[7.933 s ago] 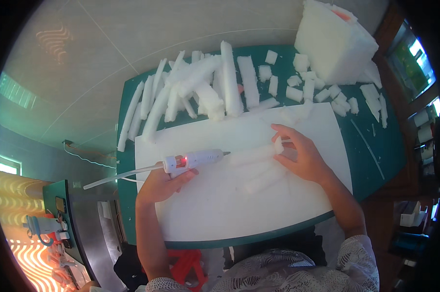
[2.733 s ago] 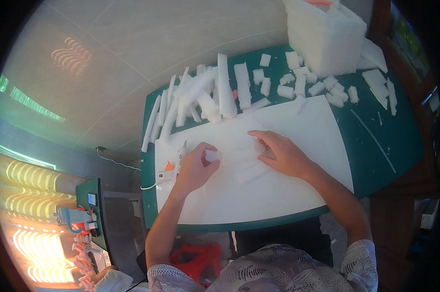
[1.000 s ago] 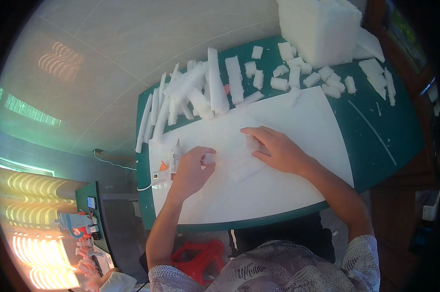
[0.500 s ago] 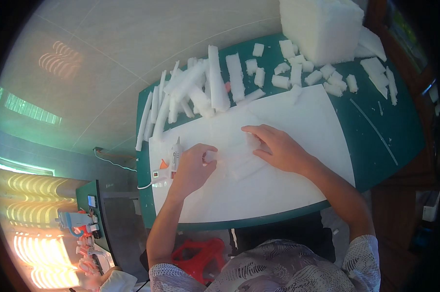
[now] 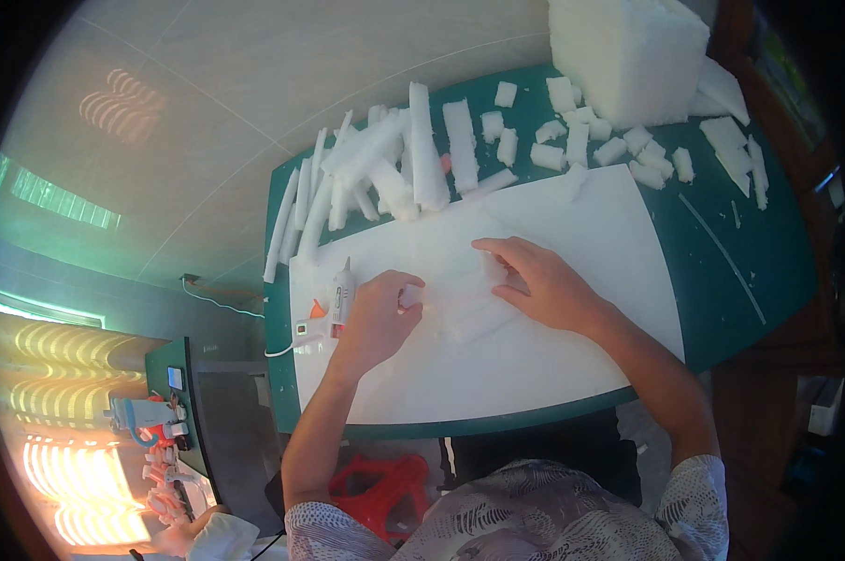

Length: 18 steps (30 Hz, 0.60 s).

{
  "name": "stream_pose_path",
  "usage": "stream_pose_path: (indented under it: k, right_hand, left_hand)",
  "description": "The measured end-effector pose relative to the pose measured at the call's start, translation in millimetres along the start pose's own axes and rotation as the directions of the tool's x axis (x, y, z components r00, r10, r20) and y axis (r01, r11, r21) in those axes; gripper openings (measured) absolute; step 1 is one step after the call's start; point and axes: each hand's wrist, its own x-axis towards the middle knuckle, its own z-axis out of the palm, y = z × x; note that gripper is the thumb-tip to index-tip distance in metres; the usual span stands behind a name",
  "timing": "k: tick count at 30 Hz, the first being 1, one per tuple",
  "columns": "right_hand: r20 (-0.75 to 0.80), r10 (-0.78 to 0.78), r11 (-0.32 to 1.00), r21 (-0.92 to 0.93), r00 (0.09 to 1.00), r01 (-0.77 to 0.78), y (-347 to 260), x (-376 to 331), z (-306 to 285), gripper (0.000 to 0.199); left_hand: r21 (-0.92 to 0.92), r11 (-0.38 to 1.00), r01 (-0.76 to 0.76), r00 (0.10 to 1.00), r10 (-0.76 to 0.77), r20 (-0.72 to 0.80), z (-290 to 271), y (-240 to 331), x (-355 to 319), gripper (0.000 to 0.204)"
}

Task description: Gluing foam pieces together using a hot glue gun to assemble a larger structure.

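A large white foam sheet (image 5: 572, 234) lies on a green cutting mat (image 5: 731, 252). On the sheet sit white foam strips (image 5: 460, 299). My left hand (image 5: 378, 313) is curled with its fingertips pressing the left end of one strip. My right hand (image 5: 539, 280) lies flat, fingers spread, pressing the right end of the strips. A white glue gun (image 5: 334, 304) with an orange trigger lies on the sheet just left of my left hand, nozzle pointing away from me.
Several long foam sticks (image 5: 376, 168) and small foam blocks (image 5: 591, 140) are piled along the mat's far edge. A big white foam block (image 5: 628, 51) stands at the far right. A red stool (image 5: 385, 486) shows under the table.
Earlier my left hand held the glue gun over the sheet; it now lies at the left, and both hands press the foam strips. In the last second the hands barely moved.
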Motion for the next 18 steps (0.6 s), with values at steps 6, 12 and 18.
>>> stream_pose_path:
  k: [6, 12, 18]
  right_hand:
    - [0.088, 0.075, 0.997, -0.029, 0.993, -0.073, -6.8, 2.8, -7.5, 0.056]
    - [0.052, 0.070, 0.997, 0.041, 0.996, -0.072, -1.3, 1.4, -6.2, 0.058]
    - [0.076, 0.126, 0.990, 0.058, 0.989, -0.131, -3.1, 3.0, -7.9, 0.060]
  left_hand:
    - [0.011, 0.998, 0.061, 0.998, -0.062, 0.019, -2.2, 1.1, 0.5, 0.027]
    - [-0.062, 0.994, 0.084, 0.996, -0.083, 0.030, -2.6, 2.1, 0.0, 0.034]
    - [-0.160, 0.986, 0.046, 0.999, -0.049, -0.018, -1.2, 2.9, -6.6, 0.037]
